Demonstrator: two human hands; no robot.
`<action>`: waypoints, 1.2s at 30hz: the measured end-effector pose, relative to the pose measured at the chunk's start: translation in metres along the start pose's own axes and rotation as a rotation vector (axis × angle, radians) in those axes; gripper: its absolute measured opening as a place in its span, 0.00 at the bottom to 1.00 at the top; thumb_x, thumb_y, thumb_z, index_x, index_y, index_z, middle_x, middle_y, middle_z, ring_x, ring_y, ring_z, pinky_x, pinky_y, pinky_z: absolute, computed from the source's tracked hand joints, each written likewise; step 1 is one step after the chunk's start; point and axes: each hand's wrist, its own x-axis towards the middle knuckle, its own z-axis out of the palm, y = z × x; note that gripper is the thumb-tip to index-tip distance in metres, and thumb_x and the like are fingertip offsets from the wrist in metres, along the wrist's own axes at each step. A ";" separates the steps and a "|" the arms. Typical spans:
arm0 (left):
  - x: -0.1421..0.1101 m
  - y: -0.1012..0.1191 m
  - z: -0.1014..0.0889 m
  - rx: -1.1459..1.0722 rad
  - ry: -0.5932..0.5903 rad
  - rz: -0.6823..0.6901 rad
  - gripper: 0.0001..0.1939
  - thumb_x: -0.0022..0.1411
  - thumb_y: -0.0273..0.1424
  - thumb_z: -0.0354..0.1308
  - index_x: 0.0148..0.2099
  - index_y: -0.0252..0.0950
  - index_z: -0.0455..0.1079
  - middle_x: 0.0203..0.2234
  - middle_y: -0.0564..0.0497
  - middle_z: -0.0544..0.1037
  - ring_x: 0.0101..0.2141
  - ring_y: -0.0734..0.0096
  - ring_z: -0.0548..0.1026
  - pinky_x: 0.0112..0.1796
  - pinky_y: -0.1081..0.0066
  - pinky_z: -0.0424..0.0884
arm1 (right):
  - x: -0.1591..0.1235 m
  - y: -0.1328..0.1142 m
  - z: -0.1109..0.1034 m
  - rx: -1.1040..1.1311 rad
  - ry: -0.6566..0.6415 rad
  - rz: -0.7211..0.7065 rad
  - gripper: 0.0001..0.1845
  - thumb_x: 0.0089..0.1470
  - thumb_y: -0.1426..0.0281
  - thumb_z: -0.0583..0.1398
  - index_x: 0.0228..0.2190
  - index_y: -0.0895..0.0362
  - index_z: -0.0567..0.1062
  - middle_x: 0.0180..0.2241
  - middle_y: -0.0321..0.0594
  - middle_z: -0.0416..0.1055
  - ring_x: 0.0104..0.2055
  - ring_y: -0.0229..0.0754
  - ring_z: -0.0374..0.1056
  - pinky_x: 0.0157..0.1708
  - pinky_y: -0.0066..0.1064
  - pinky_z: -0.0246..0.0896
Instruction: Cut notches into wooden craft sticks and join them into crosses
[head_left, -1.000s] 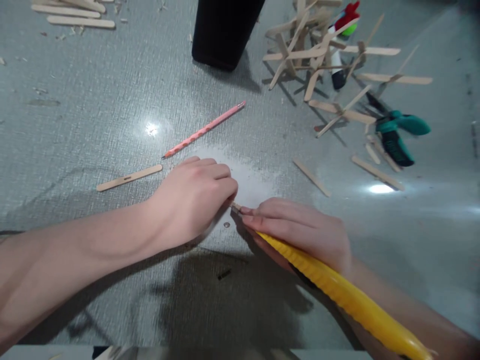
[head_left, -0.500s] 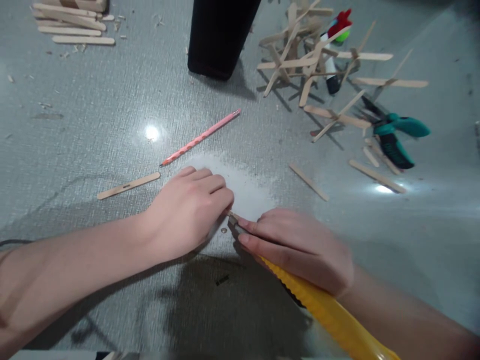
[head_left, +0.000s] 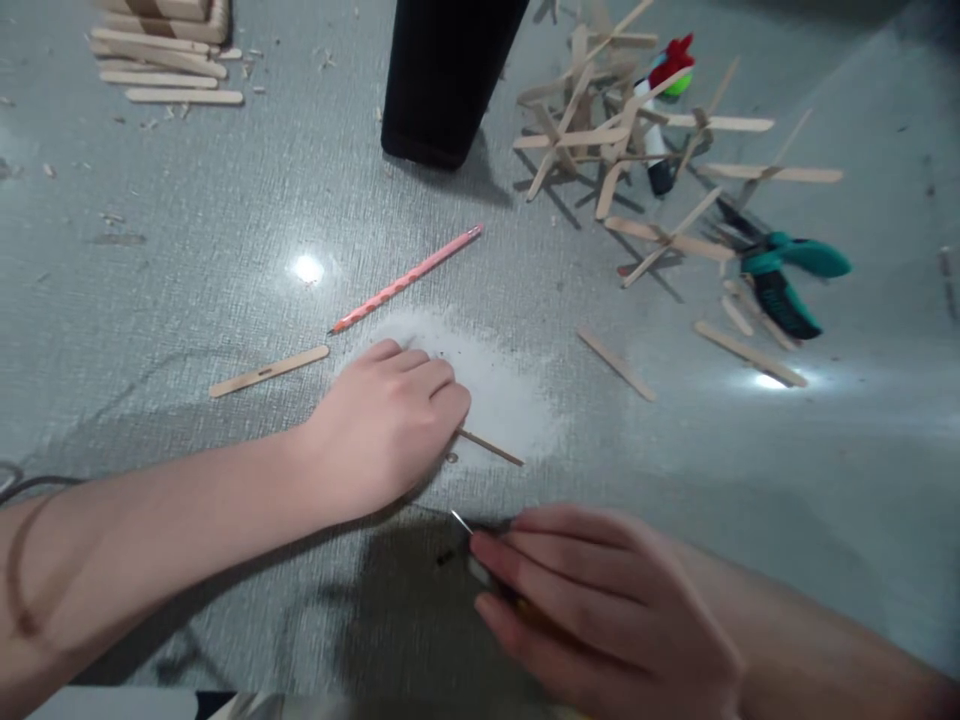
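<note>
My left hand (head_left: 390, 420) is closed and pressed down on the table, pinning a thin wooden craft stick (head_left: 491, 447). The stick's free end juts out to the right, seemingly on its edge. Below and to the right of it, my right hand (head_left: 592, 590) is closed round a yellow-handled utility knife. Only the metal blade tip (head_left: 461, 521) shows clearly past the fingers, apart from the stick; most of the handle is hidden. A craft stick with a small slot (head_left: 270, 371) lies left of my left hand, near a pink pencil (head_left: 405, 280).
At the top stands a black container (head_left: 450, 80). Crossed, joined craft sticks (head_left: 592, 135) and teal-handled pliers (head_left: 784, 275) lie at right. Loose sticks (head_left: 615, 365) rest nearer. Stacked sticks (head_left: 172, 65) and shavings are at top left. A pale worn patch (head_left: 510, 400) surrounds my left hand.
My right hand has drawn the utility knife away from the craft stick, down towards me, baring the stick's free end. My left hand stays on the stick. The view has shifted slightly.
</note>
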 end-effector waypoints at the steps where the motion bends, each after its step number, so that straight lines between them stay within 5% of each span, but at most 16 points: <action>1: 0.000 -0.001 0.000 -0.012 0.013 0.014 0.11 0.70 0.24 0.52 0.35 0.34 0.73 0.31 0.49 0.77 0.31 0.64 0.72 0.35 0.62 0.61 | -0.001 0.000 -0.003 0.024 0.000 -0.022 0.07 0.60 0.78 0.66 0.34 0.54 0.79 0.36 0.40 0.84 0.34 0.42 0.80 0.36 0.35 0.81; 4: -0.002 -0.002 -0.003 -0.091 0.022 0.042 0.12 0.71 0.26 0.54 0.35 0.33 0.76 0.31 0.49 0.78 0.33 0.64 0.73 0.36 0.62 0.62 | -0.005 0.010 -0.012 0.160 0.011 0.292 0.11 0.63 0.75 0.63 0.45 0.50 0.81 0.34 0.39 0.83 0.32 0.43 0.80 0.28 0.32 0.80; 6: -0.002 -0.002 -0.005 -0.173 0.008 0.038 0.11 0.70 0.27 0.56 0.36 0.34 0.78 0.32 0.50 0.78 0.34 0.65 0.74 0.37 0.62 0.62 | -0.006 0.020 -0.013 0.181 0.210 0.449 0.14 0.63 0.76 0.63 0.46 0.48 0.80 0.34 0.38 0.82 0.32 0.44 0.80 0.30 0.33 0.80; 9: -0.002 -0.003 -0.009 -0.315 -0.039 -0.003 0.09 0.68 0.26 0.59 0.37 0.35 0.81 0.33 0.51 0.80 0.35 0.66 0.75 0.39 0.62 0.64 | -0.005 0.031 -0.007 0.239 0.269 0.528 0.12 0.60 0.76 0.65 0.43 0.48 0.80 0.36 0.37 0.83 0.35 0.42 0.81 0.34 0.31 0.79; 14: 0.002 -0.006 -0.017 -0.424 -0.104 -0.059 0.09 0.67 0.25 0.60 0.39 0.36 0.82 0.34 0.51 0.80 0.36 0.67 0.76 0.43 0.63 0.67 | 0.001 0.033 -0.003 0.361 0.117 0.390 0.13 0.59 0.78 0.64 0.44 0.53 0.79 0.37 0.40 0.84 0.37 0.41 0.82 0.36 0.29 0.79; 36: 0.003 -0.008 -0.013 -0.437 -0.104 -0.081 0.13 0.62 0.19 0.57 0.36 0.38 0.82 0.33 0.52 0.80 0.35 0.70 0.74 0.42 0.67 0.66 | 0.007 0.035 -0.001 0.413 0.069 0.369 0.14 0.60 0.80 0.62 0.45 0.54 0.78 0.38 0.42 0.84 0.39 0.39 0.82 0.40 0.28 0.78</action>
